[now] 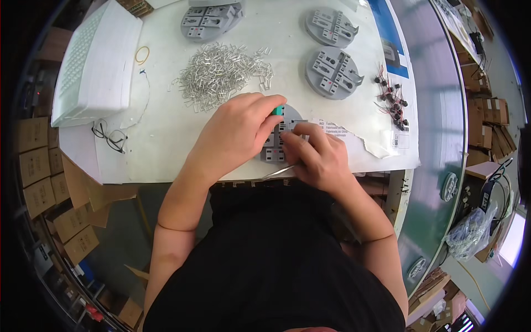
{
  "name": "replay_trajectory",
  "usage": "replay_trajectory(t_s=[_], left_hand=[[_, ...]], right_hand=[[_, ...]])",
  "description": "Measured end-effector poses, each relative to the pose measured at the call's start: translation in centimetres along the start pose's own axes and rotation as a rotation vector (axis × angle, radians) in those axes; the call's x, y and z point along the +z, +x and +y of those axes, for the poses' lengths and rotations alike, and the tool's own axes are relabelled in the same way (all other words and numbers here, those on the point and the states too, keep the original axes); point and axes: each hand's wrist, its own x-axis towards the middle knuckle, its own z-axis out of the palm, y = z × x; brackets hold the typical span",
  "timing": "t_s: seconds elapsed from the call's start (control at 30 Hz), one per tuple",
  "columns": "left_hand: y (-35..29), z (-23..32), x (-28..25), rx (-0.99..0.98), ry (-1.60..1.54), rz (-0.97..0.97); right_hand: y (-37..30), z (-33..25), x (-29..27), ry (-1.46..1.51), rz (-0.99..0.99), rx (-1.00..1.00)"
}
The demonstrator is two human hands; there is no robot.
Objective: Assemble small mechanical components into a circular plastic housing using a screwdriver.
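The grey disc (269,156) on the tabletop (157,152) looks part-done: my left fingers (270,103) pinch a green block (277,110) over its far part, not yet released; my right fingers (311,134) curl around a metal tool (279,172).

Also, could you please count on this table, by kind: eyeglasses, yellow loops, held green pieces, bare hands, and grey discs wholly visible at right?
Eyeglasses: 1
Yellow loop: 1
Green piece: 1
Left hand and right hand: 2
Grey discs: 2
Total: 7

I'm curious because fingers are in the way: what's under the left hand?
Part of a grey disc peeks out from under the left hand, which pinches a green piece. Whatever the hand covers can't be seen.
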Motion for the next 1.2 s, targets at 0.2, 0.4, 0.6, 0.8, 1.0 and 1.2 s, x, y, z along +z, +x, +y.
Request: replay_trajectory(t_s=[0.2, 0.4, 0.6, 0.8, 1.0, 1.2], left_hand=[[1.2, 0.5, 0.1, 0.040, 0.149, -0.065], [0.4, 0.5, 1.4, 0.010, 0.185, -0.061], [-1.2, -0.5, 4.5, 0.021, 0.186, 0.140], [-1.6, -0.6, 4.3, 0.001, 0.113, 0.266], [0.3, 2.7, -1.1, 0.217, -0.096, 0.423], [-0.1, 2.3, -1.6, -0.115, -0.717, 0.028]], right_hand=[[0.3, -0.2, 0.0, 0.066, -0.003, 0.015], [2.1, 4.3, -7.0, -0.038, 0.124, 0.480], [4.5, 11.7, -10.6, -0.380, -0.050, 0.716], [4.3, 10.3, -10.1, -0.056, 0.181, 0.775], [4.5, 2.3, -9.0, 0.354, 0.108, 0.596], [5.0, -0.3, -6.0, 0.539, 0.130, 0.293]])
